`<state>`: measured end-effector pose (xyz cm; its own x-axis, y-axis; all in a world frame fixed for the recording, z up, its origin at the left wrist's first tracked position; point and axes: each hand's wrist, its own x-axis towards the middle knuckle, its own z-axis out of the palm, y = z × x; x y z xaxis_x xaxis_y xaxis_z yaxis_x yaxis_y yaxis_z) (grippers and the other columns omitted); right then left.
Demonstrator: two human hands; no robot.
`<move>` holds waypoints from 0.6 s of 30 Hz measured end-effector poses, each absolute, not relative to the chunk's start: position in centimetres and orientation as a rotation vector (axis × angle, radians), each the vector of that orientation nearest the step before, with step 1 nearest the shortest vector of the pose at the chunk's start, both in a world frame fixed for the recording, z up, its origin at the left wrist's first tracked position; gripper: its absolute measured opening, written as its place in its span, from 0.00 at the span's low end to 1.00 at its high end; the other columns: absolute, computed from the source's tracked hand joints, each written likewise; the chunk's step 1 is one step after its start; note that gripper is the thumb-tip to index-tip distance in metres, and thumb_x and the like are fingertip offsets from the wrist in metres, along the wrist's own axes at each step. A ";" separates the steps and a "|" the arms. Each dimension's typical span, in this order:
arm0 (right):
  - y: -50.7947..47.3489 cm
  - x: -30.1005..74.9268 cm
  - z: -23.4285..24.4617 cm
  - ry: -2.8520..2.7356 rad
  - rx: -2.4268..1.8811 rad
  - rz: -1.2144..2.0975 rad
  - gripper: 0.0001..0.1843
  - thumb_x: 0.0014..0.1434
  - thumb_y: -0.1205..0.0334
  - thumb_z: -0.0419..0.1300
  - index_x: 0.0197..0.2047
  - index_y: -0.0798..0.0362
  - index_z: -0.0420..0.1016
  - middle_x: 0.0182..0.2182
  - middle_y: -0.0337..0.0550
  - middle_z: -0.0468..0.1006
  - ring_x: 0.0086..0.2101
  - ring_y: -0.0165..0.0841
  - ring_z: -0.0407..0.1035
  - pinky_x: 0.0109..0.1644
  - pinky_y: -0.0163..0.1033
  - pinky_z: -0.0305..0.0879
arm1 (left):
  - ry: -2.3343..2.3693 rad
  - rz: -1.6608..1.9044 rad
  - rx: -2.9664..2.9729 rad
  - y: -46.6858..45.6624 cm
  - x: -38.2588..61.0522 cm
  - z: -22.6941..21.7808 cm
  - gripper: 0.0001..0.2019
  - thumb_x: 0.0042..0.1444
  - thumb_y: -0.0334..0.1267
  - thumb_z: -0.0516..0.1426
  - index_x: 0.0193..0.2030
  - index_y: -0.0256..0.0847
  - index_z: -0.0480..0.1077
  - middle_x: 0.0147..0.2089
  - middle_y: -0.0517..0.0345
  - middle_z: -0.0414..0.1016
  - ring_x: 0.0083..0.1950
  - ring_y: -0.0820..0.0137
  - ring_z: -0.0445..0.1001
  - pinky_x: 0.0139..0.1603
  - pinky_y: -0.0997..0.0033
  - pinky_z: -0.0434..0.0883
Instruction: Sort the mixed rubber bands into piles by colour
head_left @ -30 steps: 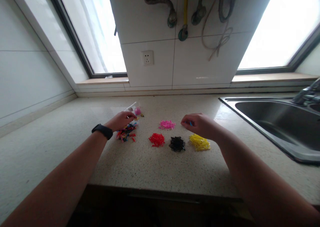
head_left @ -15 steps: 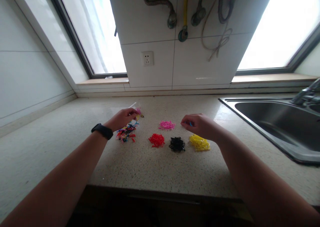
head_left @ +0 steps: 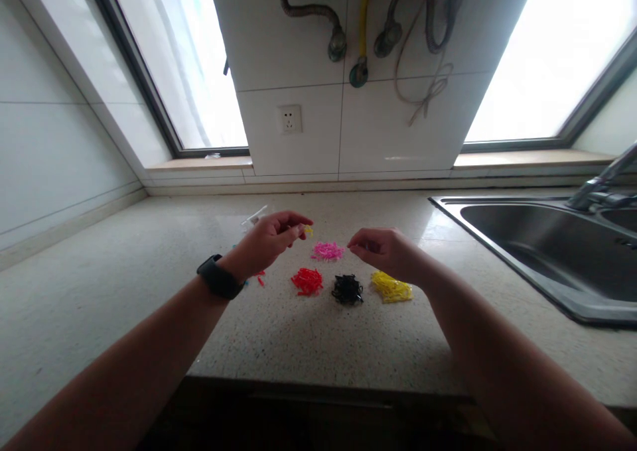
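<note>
My left hand [head_left: 276, 235] pinches a small yellow piece [head_left: 308, 230], thin like a little band, at its fingertips. It is raised over the counter, left of a pile of small pink pieces [head_left: 328, 251]. My right hand [head_left: 377, 247] is closed, thumb and fingertips together, just right of the pink pile; what it holds, if anything, I cannot make out. Nearer me lie a red pile [head_left: 307, 282], a black pile [head_left: 348, 289] and a yellow pile [head_left: 391, 287]. My left hand and wrist hide most of a mixed-colour heap; a few red pieces [head_left: 260, 278] show beside it.
A clear plastic bag [head_left: 255, 217] lies behind my left hand on the speckled counter [head_left: 298, 345]. At the right is a steel sink [head_left: 537, 252] with a tap [head_left: 604, 179]. A wall socket [head_left: 289, 119] and pipes are on the tiled wall behind.
My left hand has moved right from the mixed heap, carrying the yellow piece towards my right hand. The blue bit seen at my right hand no longer shows. The view has shifted slightly.
</note>
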<state>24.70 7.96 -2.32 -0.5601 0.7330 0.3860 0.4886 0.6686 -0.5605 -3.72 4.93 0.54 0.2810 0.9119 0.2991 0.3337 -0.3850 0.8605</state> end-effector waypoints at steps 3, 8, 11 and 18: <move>7.5 24.1 -2.4 -2.181 -0.864 0.681 0.12 0.63 0.55 0.61 0.40 0.55 0.79 0.24 0.36 0.70 0.24 0.25 0.58 0.27 0.35 0.55 | 1.030 1.102 1.828 3.8 -2.1 0.7 0.13 0.63 0.37 0.56 0.52 0.40 0.75 0.38 0.55 0.76 0.29 0.77 0.65 0.28 0.76 0.64; 6.5 22.9 -2.3 -2.007 -0.692 0.908 0.12 0.61 0.54 0.64 0.40 0.55 0.78 0.24 0.35 0.68 0.25 0.26 0.58 0.27 0.34 0.56 | 0.978 1.104 1.703 2.1 0.0 1.1 0.11 0.63 0.36 0.56 0.49 0.39 0.75 0.35 0.57 0.74 0.28 0.78 0.64 0.27 0.76 0.63; 5.9 22.4 -2.0 -1.955 -0.614 0.970 0.12 0.60 0.54 0.66 0.41 0.55 0.78 0.24 0.35 0.68 0.25 0.25 0.59 0.27 0.34 0.57 | 0.961 1.091 1.654 1.4 0.8 1.1 0.11 0.63 0.37 0.57 0.49 0.38 0.74 0.35 0.58 0.74 0.27 0.78 0.64 0.26 0.76 0.63; 5.2 21.9 -1.5 -1.945 -0.573 0.995 0.12 0.57 0.54 0.68 0.36 0.55 0.78 0.24 0.36 0.71 0.24 0.25 0.60 0.27 0.34 0.58 | 0.907 1.082 1.641 1.1 1.5 0.7 0.10 0.62 0.37 0.57 0.49 0.38 0.72 0.35 0.58 0.75 0.28 0.77 0.66 0.27 0.76 0.65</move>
<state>21.88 5.20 -1.45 -0.5293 0.6978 0.4827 0.0171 0.5776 -0.8162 1.53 1.05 0.74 0.3367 0.9095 0.2440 0.0810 -0.2861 0.9548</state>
